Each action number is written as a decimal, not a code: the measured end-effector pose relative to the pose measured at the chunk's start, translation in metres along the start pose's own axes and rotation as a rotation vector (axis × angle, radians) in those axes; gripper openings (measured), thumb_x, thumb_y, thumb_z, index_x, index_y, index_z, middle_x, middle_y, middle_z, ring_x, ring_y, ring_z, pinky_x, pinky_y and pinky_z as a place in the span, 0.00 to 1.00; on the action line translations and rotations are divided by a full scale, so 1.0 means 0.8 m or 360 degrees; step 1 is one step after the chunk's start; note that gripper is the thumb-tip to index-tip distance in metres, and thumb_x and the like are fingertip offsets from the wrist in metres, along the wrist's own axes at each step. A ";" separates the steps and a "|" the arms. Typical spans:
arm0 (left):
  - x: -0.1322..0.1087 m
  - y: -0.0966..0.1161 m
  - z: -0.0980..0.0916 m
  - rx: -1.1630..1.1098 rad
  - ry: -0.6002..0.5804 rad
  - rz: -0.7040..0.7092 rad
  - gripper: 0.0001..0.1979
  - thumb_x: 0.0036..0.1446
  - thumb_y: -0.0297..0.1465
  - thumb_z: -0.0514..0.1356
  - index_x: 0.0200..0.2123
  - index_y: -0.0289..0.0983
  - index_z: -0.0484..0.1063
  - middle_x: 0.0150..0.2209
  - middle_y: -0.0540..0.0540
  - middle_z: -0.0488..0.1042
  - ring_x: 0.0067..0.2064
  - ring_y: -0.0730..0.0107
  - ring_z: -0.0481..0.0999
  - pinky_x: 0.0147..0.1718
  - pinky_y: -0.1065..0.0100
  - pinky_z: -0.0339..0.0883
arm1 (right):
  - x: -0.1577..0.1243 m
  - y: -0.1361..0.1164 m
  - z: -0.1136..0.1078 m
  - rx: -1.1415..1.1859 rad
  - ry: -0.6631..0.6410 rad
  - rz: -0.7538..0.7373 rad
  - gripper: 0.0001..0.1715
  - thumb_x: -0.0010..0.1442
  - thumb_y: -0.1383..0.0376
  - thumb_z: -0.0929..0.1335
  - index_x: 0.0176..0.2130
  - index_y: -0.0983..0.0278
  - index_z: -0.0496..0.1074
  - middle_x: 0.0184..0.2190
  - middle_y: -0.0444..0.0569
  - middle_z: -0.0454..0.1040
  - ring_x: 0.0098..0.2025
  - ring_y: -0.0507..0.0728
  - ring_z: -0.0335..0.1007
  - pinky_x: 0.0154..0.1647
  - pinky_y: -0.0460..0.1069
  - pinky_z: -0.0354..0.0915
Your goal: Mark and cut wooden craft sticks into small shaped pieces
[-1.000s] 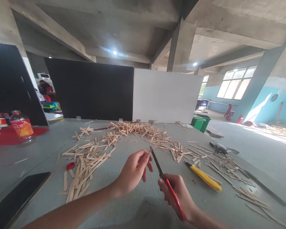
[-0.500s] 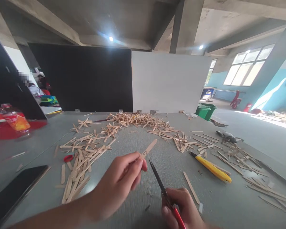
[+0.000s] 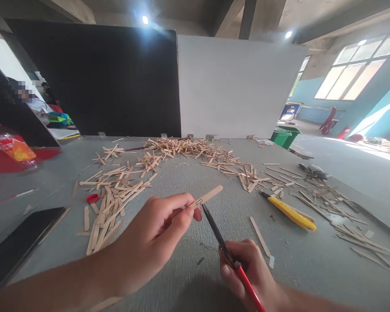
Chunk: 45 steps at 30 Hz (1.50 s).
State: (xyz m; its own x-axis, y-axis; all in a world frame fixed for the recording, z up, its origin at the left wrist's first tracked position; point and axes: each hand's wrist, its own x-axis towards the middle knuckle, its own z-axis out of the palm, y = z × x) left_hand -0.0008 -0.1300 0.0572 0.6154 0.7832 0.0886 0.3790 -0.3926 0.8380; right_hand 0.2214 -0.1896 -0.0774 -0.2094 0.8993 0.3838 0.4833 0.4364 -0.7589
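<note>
Two things are meeting above the counter: the left hand is pinching a wooden craft stick, and the right hand is gripping a red-handled blade whose tip is touching it.

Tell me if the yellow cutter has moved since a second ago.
No. The yellow cutter lies at the same spot beside the stick pile; only the camera tilted.

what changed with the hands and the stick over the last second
The right hand drew the red-handled knife down off the stick, then brought the blade tip back up to it, just beyond the fingers of the left hand. A thin strip now lies on the table by the right hand. Both grips held; the yellow knife and the stick piles stayed put.
</note>
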 end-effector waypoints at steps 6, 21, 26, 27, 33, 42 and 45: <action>0.001 0.000 0.003 0.0109 -0.0015 0.0016 0.20 0.75 0.44 0.47 0.35 0.40 0.67 0.21 0.59 0.52 0.22 0.75 0.50 0.19 0.72 0.47 | -0.002 0.001 0.001 0.0025 -0.0057 0.0069 0.35 0.70 0.38 0.59 0.24 0.59 0.56 0.19 0.39 0.54 0.23 0.52 0.51 0.27 0.49 0.53; -0.003 -0.007 0.003 0.0178 -0.0010 0.0041 0.21 0.77 0.42 0.46 0.31 0.41 0.61 0.22 0.58 0.55 0.23 0.73 0.52 0.21 0.70 0.49 | 0.001 -0.005 0.000 0.0108 -0.0123 0.0138 0.26 0.66 0.51 0.65 0.23 0.58 0.53 0.18 0.36 0.48 0.21 0.50 0.45 0.23 0.48 0.48; -0.002 -0.006 0.002 0.0217 -0.0026 0.0019 0.20 0.77 0.43 0.46 0.32 0.41 0.62 0.22 0.58 0.56 0.24 0.73 0.53 0.21 0.70 0.50 | 0.002 -0.006 -0.002 0.0114 -0.0165 0.0197 0.25 0.66 0.51 0.64 0.23 0.58 0.53 0.18 0.37 0.50 0.21 0.50 0.46 0.23 0.48 0.49; -0.002 -0.006 0.001 0.0217 -0.0030 0.0010 0.20 0.77 0.43 0.46 0.32 0.41 0.63 0.23 0.58 0.56 0.24 0.73 0.53 0.21 0.70 0.50 | 0.002 -0.006 -0.002 0.0116 -0.0168 0.0193 0.25 0.66 0.51 0.64 0.23 0.58 0.53 0.18 0.37 0.50 0.21 0.50 0.46 0.23 0.49 0.49; -0.003 -0.004 0.001 0.0186 -0.0018 0.0022 0.21 0.77 0.43 0.45 0.31 0.41 0.60 0.23 0.57 0.55 0.24 0.72 0.53 0.21 0.70 0.50 | -0.002 -0.003 0.000 0.0078 -0.0124 0.0134 0.25 0.66 0.52 0.65 0.24 0.58 0.53 0.18 0.37 0.51 0.22 0.51 0.47 0.25 0.49 0.50; -0.001 0.002 0.000 0.0249 -0.0015 0.0055 0.21 0.77 0.42 0.45 0.30 0.41 0.61 0.21 0.58 0.53 0.22 0.73 0.51 0.20 0.70 0.47 | 0.000 -0.006 -0.001 0.0100 -0.0109 0.0100 0.26 0.66 0.53 0.65 0.23 0.58 0.51 0.18 0.36 0.48 0.21 0.51 0.45 0.23 0.49 0.48; 0.000 0.004 -0.001 0.0259 -0.0015 0.0051 0.20 0.76 0.42 0.45 0.31 0.41 0.62 0.21 0.59 0.52 0.22 0.73 0.50 0.20 0.70 0.47 | 0.002 -0.008 -0.002 0.0127 -0.0124 0.0097 0.26 0.65 0.54 0.66 0.23 0.58 0.51 0.18 0.36 0.47 0.21 0.50 0.44 0.23 0.48 0.48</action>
State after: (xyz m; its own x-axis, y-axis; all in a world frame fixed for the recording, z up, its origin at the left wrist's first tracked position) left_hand -0.0001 -0.1307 0.0605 0.6352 0.7647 0.1083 0.4655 -0.4910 0.7364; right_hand 0.2192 -0.1913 -0.0713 -0.2485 0.9223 0.2961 0.4284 0.3788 -0.8203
